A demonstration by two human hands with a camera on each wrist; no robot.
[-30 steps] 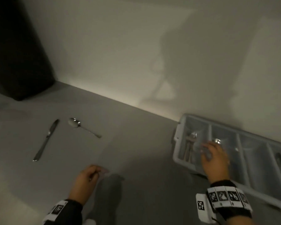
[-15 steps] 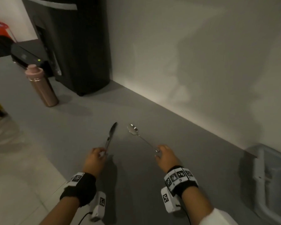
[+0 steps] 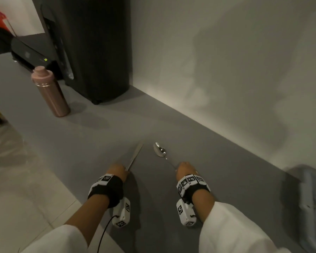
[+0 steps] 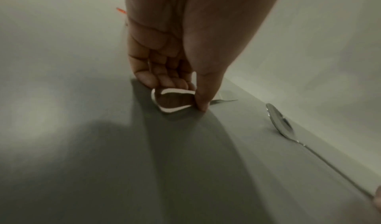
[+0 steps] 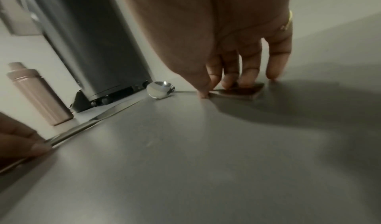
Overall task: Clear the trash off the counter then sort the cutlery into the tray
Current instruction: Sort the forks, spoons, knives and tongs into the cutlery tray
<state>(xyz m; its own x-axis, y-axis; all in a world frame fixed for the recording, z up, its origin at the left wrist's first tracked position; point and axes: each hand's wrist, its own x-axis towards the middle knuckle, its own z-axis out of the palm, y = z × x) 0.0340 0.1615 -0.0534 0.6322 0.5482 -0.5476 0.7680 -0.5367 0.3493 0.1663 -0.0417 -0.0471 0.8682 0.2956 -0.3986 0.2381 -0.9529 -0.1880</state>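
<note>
A table knife (image 3: 135, 156) and a spoon (image 3: 160, 152) lie side by side on the grey counter (image 3: 98, 136), both flat. My left hand (image 3: 119, 170) pinches the knife's handle end (image 4: 175, 100) between thumb and curled fingers. My right hand (image 3: 181, 167) pinches the spoon's handle end (image 5: 239, 91) with thumb and fingertips, and the spoon's bowl (image 5: 160, 89) points away from it. The grey cutlery tray (image 3: 312, 198) shows only partly at the right edge, well to the right of both hands.
A pink metal bottle (image 3: 49, 92) stands at the back left of the counter. A tall black appliance (image 3: 91, 48) stands behind it against the white wall. The counter's front edge runs just left of my left wrist, with tiled floor below.
A second ago my right hand was in the tray and my left rested on the counter. Both have moved to the knife and spoon and taken hold of the handles.
</note>
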